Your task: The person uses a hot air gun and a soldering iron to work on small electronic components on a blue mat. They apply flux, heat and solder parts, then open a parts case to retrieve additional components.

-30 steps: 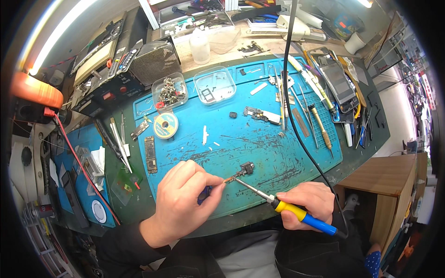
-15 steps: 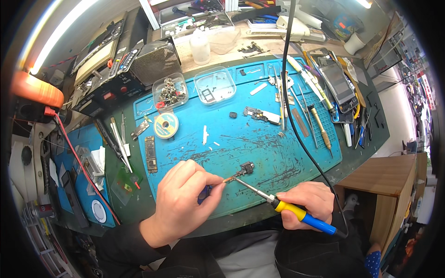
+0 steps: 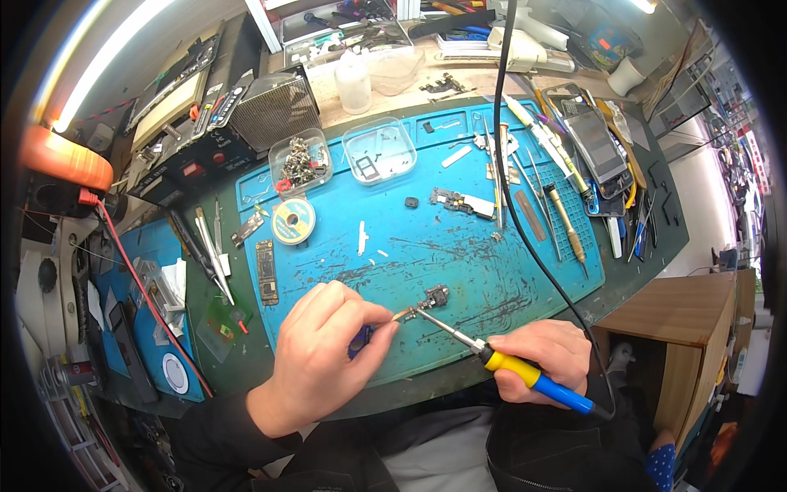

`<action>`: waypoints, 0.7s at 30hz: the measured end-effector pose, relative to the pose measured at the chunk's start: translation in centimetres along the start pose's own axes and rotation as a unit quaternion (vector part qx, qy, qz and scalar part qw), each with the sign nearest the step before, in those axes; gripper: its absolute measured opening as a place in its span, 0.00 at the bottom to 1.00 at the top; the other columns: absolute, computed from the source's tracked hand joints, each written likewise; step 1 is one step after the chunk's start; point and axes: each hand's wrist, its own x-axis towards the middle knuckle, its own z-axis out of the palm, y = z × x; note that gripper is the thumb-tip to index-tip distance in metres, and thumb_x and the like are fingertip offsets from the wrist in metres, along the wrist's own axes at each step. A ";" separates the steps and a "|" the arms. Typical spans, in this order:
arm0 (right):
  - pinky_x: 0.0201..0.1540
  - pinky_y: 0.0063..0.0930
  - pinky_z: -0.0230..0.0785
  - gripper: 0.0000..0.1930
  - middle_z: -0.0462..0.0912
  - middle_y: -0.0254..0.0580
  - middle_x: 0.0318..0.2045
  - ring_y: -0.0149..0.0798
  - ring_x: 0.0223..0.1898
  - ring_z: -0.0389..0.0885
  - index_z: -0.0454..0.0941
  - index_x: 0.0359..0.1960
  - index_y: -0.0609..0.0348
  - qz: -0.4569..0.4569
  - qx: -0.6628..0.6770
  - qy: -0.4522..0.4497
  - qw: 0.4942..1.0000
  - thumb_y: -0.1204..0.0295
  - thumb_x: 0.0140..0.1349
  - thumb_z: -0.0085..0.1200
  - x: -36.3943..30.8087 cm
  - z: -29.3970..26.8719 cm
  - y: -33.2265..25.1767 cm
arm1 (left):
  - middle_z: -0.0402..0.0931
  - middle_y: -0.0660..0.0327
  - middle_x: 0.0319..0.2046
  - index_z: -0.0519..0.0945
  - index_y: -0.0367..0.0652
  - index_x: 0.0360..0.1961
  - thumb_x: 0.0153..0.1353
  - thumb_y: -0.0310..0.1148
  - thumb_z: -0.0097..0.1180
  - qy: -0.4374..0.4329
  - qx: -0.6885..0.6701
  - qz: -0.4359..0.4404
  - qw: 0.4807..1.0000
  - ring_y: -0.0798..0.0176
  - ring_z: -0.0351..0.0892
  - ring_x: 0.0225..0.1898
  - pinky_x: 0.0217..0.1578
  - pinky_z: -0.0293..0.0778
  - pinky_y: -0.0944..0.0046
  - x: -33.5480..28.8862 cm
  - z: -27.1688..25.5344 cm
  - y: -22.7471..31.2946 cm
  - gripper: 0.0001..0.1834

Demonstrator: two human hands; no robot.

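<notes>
My right hand point(image 3: 545, 361) grips a soldering iron point(image 3: 525, 373) with a yellow and blue handle. Its metal tip reaches left to a small dark electronic part point(image 3: 433, 298) on the blue work mat point(image 3: 328, 303). The thumb and forefinger of my left hand point(image 3: 328, 357) are pinched on a thin copper-coloured strip point(image 3: 403, 314), which runs to the iron's tip. Whether strip and part are joined I cannot tell. Under the left palm shows a bit of something blue point(image 3: 359, 341), mostly hidden.
A solder spool point(image 3: 293, 221), a clear tub of small metal parts point(image 3: 301, 162) and another clear tub point(image 3: 379, 152) sit toward the back. Tweezers and tools point(image 3: 566, 225) lie at right. The iron's black cable point(image 3: 537, 254) hangs across the right side. Circuit boards point(image 3: 266, 272) lie at left.
The iron's tip has shifted slightly left and up along the small part. My left hand holds its pinch in nearly the same place.
</notes>
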 end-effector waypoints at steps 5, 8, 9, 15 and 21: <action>0.33 0.29 0.85 0.19 0.91 0.43 0.34 0.41 0.30 0.92 0.88 0.51 0.63 0.018 -0.003 -0.012 1.000 0.65 0.62 0.75 -0.1 -1.1 -0.1 | 0.80 0.60 0.31 0.86 0.39 0.37 0.55 0.19 0.76 0.050 -0.039 -0.039 0.997 0.61 0.79 0.32 0.31 0.73 0.63 -0.1 0.1 -0.1 0.11; 0.36 0.29 0.85 0.23 0.91 0.45 0.38 0.42 0.35 0.92 0.87 0.55 0.62 0.023 -0.009 -0.004 1.000 0.65 0.62 0.77 -0.7 -1.0 -0.3 | 0.82 0.57 0.34 0.86 0.37 0.38 0.55 0.18 0.75 0.062 -0.054 -0.050 0.995 0.61 0.81 0.35 0.34 0.74 0.64 -0.2 -0.2 -0.1 0.11; 0.37 0.29 0.84 0.23 0.90 0.46 0.39 0.42 0.36 0.91 0.87 0.55 0.62 0.029 -0.009 0.007 1.000 0.64 0.62 0.78 -0.7 -0.8 -0.4 | 0.82 0.57 0.34 0.86 0.37 0.39 0.56 0.18 0.75 0.068 -0.054 -0.042 0.995 0.61 0.81 0.35 0.34 0.74 0.64 -0.2 -0.2 -0.3 0.11; 0.38 0.30 0.82 0.27 0.88 0.45 0.40 0.39 0.38 0.89 0.85 0.61 0.59 0.061 -0.024 0.032 0.997 0.65 0.62 0.78 -0.4 0.0 -0.8 | 0.82 0.56 0.36 0.86 0.37 0.41 0.59 0.18 0.73 0.036 -0.062 -0.054 0.996 0.58 0.81 0.36 0.37 0.76 0.62 -0.6 -0.6 0.4 0.11; 0.42 0.31 0.82 0.27 0.86 0.39 0.40 0.41 0.42 0.87 0.85 0.62 0.55 0.069 -0.076 -0.055 0.993 0.71 0.59 0.72 1.9 0.6 -1.5 | 0.81 0.56 0.38 0.83 0.37 0.44 0.60 0.18 0.73 0.053 -0.033 -0.009 0.998 0.60 0.82 0.34 0.32 0.79 0.64 -0.7 -0.6 0.0 0.13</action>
